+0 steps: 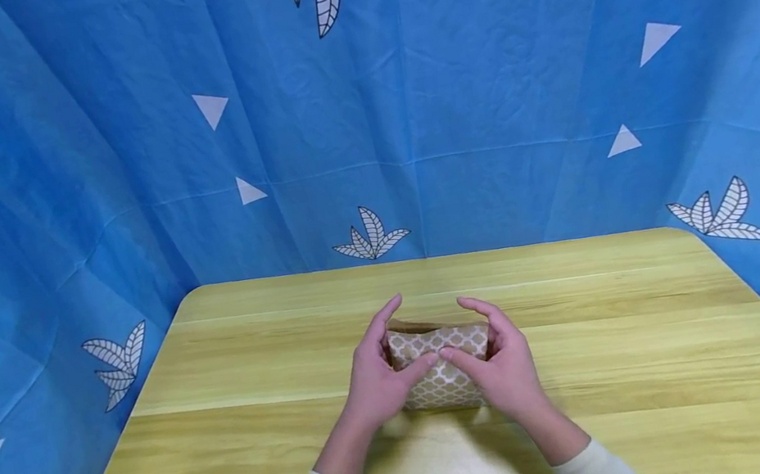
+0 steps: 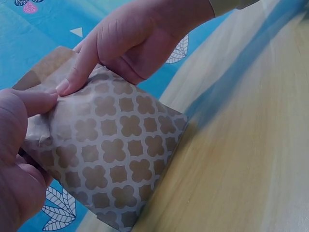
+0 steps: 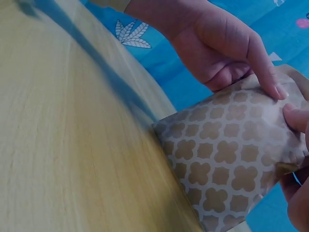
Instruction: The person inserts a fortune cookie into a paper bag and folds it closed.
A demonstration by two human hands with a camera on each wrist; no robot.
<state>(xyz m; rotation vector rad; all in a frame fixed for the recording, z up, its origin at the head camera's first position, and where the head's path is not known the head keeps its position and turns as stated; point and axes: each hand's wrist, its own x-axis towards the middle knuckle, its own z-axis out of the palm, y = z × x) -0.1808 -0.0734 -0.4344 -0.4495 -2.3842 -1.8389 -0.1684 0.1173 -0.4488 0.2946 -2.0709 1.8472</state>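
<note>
Head view has a patterned paper bag [image 1: 442, 393] just below centre, toward 6 o'clock, over a wooden table [image 1: 221, 362]. The left hand [image 1: 378, 378] grips its 9 o'clock side and the right hand [image 1: 510, 365] its 3 o'clock side, thumbs nearly meeting on the near face, other fingers partly hidden. The bag's mouth gapes at 12 o'clock. Beyond hangs a blue curtain [image 1: 491, 87].

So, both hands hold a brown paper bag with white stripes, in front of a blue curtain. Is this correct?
Not quite: the paper bag has a white lattice pattern, not stripes, as the left wrist view shows. The left hand and right hand do hold it in front of the blue curtain.
</note>
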